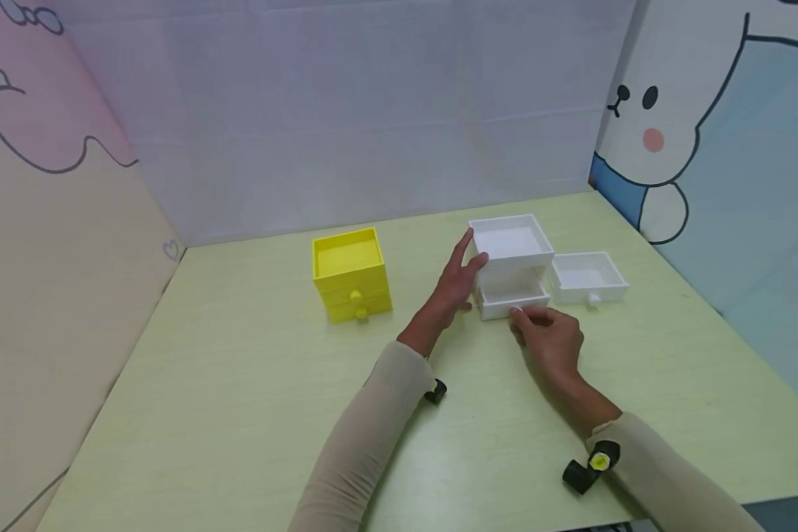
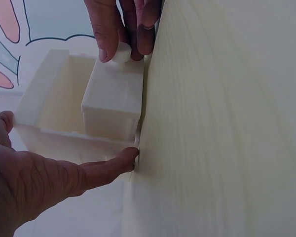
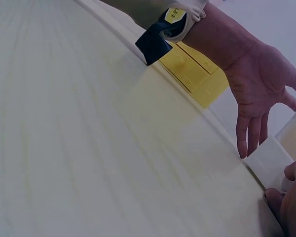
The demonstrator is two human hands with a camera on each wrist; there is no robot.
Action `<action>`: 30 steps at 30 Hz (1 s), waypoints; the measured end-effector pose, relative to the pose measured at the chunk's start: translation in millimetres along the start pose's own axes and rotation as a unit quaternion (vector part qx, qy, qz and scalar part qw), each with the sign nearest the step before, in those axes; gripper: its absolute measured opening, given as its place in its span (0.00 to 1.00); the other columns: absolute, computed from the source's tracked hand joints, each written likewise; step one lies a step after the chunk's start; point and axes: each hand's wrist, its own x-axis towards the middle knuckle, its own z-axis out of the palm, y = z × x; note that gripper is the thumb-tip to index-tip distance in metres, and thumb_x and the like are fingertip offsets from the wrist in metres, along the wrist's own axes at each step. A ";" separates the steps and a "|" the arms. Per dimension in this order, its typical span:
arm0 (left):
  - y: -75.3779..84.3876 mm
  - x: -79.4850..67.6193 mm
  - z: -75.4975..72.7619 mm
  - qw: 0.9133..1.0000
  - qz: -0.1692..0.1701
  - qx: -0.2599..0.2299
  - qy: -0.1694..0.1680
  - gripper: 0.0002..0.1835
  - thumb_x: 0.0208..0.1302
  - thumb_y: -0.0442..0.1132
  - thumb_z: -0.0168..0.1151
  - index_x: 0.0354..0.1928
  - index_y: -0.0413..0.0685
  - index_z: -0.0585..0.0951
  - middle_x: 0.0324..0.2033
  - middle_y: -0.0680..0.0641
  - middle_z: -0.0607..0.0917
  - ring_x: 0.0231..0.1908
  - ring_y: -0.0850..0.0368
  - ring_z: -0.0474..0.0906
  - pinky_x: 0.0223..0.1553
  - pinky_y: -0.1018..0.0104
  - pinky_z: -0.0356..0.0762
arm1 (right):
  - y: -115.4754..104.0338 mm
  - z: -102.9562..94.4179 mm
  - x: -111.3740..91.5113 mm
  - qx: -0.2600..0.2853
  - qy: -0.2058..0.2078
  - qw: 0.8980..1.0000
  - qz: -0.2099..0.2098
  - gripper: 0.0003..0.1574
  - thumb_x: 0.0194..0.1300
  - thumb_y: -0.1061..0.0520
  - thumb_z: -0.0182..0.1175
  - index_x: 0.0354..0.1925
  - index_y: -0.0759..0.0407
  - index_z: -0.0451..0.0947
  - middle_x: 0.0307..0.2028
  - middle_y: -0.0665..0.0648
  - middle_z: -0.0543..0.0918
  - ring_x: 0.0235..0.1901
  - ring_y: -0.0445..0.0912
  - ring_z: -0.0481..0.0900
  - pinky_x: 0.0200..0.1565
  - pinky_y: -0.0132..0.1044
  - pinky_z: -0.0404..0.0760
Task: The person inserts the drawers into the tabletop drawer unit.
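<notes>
A small white drawer cabinet (image 1: 512,244) stands toward the back right, its upper slot without a drawer. Its lower drawer (image 1: 497,310) juts out at the front. My right hand (image 1: 550,343) pinches that drawer's round knob (image 2: 122,52) between thumb and fingers, as the left wrist view shows. Against the cabinet's left side lies my left hand (image 1: 451,292), fingers extended along the wall and thumb at the front edge of the upper part. A second white drawer (image 1: 572,295) sits on the table just right of the cabinet, its knob facing forward.
To the left stands a yellow drawer cabinet (image 1: 352,284) with knobs in front and a shallow tray-like top. A white cloth wall (image 1: 372,111) closes off the back of the table (image 1: 239,384); printed panels (image 1: 745,185) flank both sides.
</notes>
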 end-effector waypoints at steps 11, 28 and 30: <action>0.0 0.1 -1.4 1.000 0.000 -0.007 -0.003 0.32 0.72 0.58 0.53 0.73 0.89 0.55 0.75 0.49 0.60 0.65 0.38 0.67 0.50 0.26 0.69 | -2.0 2.0 0.2 -0.001 0.008 1.000 0.003 0.18 0.61 0.50 0.72 0.39 0.66 0.86 0.27 0.56 0.88 0.20 0.36 0.82 0.25 0.24 0.77; -1.5 0.9 -1.0 1.000 0.004 -0.012 -0.008 0.31 0.72 0.59 0.53 0.73 0.90 0.55 0.75 0.49 0.59 0.66 0.38 0.66 0.50 0.25 0.69 | -1.1 5.9 2.7 0.062 -0.003 0.998 0.011 0.15 0.62 0.56 0.71 0.44 0.65 0.85 0.30 0.56 0.88 0.23 0.39 0.83 0.26 0.27 0.80; -1.7 0.7 -1.1 1.000 0.006 -0.012 -0.010 0.32 0.72 0.59 0.52 0.73 0.90 0.55 0.76 0.50 0.58 0.67 0.37 0.65 0.50 0.25 0.68 | -1.5 6.2 2.6 0.077 -0.011 0.997 0.011 0.16 0.63 0.56 0.70 0.45 0.66 0.84 0.30 0.57 0.88 0.24 0.39 0.84 0.27 0.27 0.80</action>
